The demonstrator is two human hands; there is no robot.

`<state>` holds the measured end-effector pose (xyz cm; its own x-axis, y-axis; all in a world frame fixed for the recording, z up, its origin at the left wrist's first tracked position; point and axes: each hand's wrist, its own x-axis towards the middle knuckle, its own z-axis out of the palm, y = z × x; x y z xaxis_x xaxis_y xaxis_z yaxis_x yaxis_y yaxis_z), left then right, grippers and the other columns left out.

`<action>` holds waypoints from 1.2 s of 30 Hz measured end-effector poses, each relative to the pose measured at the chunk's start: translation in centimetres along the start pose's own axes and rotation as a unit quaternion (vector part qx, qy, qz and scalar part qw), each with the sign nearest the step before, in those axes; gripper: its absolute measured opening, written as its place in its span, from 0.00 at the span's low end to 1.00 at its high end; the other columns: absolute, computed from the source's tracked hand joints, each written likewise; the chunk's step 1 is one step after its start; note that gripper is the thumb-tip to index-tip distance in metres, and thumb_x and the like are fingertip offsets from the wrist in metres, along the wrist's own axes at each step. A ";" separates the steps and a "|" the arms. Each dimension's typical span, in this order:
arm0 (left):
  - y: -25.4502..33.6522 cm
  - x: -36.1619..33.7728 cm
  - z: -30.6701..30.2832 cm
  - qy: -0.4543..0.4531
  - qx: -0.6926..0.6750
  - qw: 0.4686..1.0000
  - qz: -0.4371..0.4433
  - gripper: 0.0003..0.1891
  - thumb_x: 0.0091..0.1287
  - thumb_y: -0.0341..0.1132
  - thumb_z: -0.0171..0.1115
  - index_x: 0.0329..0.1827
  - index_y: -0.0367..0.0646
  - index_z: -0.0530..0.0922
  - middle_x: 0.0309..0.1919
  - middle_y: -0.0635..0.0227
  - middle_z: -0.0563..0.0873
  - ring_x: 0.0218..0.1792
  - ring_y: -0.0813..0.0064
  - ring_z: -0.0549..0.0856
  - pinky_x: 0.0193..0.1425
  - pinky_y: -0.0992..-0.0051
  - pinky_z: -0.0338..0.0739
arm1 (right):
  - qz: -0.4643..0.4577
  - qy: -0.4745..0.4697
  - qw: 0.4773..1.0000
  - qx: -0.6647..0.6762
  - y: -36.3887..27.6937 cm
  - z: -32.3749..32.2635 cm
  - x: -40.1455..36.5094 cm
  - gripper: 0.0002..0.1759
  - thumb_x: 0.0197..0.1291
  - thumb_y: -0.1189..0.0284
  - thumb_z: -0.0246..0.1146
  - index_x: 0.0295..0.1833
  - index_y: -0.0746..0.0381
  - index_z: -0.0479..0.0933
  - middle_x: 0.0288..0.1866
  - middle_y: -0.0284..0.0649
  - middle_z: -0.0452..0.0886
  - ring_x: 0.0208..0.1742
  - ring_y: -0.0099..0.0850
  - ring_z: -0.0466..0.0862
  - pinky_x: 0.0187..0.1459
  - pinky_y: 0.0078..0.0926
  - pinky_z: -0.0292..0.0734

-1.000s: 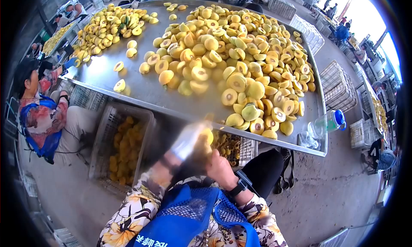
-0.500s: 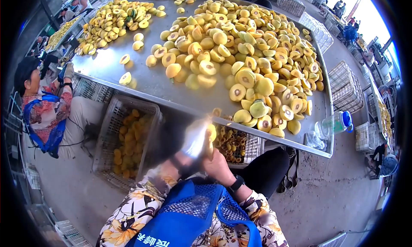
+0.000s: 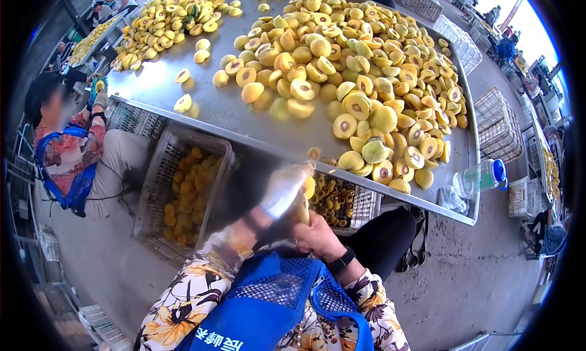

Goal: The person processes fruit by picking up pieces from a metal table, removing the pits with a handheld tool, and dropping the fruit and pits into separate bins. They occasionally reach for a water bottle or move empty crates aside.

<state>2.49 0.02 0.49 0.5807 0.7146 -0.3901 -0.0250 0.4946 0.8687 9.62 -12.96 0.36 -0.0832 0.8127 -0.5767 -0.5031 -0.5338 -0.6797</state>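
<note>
My left hand [image 3: 285, 188], in a whitish glove and smeared by motion, is bent around a yellow peach half [image 3: 310, 187] just below the table edge. Close beside it, my right hand [image 3: 318, 236] is bare and closed. A tan, narrow shape stands up from its fingers toward the fruit, too blurred to name. Both hands are above a crate [image 3: 365, 207] holding small brown-and-yellow pieces. On the metal table [image 3: 244, 128] ahead lies a large pile of halved yellow peaches [image 3: 366, 70], some with pits showing.
A crate of yellow fruit [image 3: 146, 213] stands left of my legs. Another person [image 3: 67, 149] sits at the left near a second peach pile [image 3: 165, 30]. A blue-lidded jar [image 3: 485, 175] stands at the table's right corner. Stacked crates [image 3: 497, 125] are beyond it.
The view has shifted slightly, so the table and peaches appear a little farther right. Both hands stay together below the table edge, the left still blurred.
</note>
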 end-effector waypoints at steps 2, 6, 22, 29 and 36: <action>0.2 0.0 0.7 0.025 0.007 1.000 -0.013 0.11 0.66 0.41 0.59 0.36 0.41 0.79 0.21 0.71 0.77 0.19 0.81 0.73 0.22 0.80 0.65 | 0.028 -0.032 0.997 0.070 -0.3 0.0 -0.2 0.10 0.58 0.81 0.53 0.45 0.60 0.65 0.19 0.30 0.66 0.12 0.17 0.62 0.13 0.14 0.57; -2.3 0.9 -0.9 0.006 0.049 0.998 0.038 0.11 0.65 0.43 0.60 0.42 0.47 0.82 0.24 0.70 0.80 0.21 0.82 0.78 0.21 0.81 0.70 | 0.030 -0.088 0.985 0.147 0.2 -1.0 -0.2 0.10 0.58 0.80 0.55 0.45 0.60 0.66 0.20 0.31 0.67 0.12 0.18 0.63 0.13 0.16 0.57; 0.2 0.1 0.0 0.028 -0.028 0.999 0.034 0.16 0.65 0.49 0.59 0.41 0.44 0.79 0.26 0.73 0.81 0.21 0.82 0.78 0.19 0.81 0.71 | 0.018 -0.241 0.957 0.158 1.2 -1.6 1.1 0.08 0.64 0.78 0.51 0.47 0.59 0.64 0.21 0.29 0.59 0.15 0.18 0.57 0.18 0.17 0.57; 1.8 0.3 -6.8 0.135 -0.242 0.961 -0.016 0.18 0.65 0.57 0.54 0.36 0.51 0.74 0.21 0.68 0.82 0.17 0.71 0.81 0.12 0.77 0.69 | -0.061 -0.183 0.977 0.095 0.7 -2.9 0.0 0.07 0.61 0.76 0.56 0.45 0.61 0.70 0.22 0.29 0.67 0.18 0.19 0.64 0.22 0.19 0.61; 8.1 1.0 -11.7 0.320 0.672 0.598 0.296 0.17 0.58 0.50 0.59 0.29 0.44 0.78 0.26 0.56 0.81 0.34 0.53 0.82 0.38 0.57 0.75 | -0.093 0.050 0.968 -0.227 1.9 -3.0 1.4 0.10 0.57 0.69 0.64 0.41 0.63 0.75 0.24 0.29 0.74 0.21 0.16 0.70 0.23 0.16 0.67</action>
<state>-6.67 10.53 3.58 0.3523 0.8234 0.4448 0.8549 -0.4766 0.2052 11.19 -13.50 -3.10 0.0679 0.8900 -0.4508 -0.0687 -0.4466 -0.8921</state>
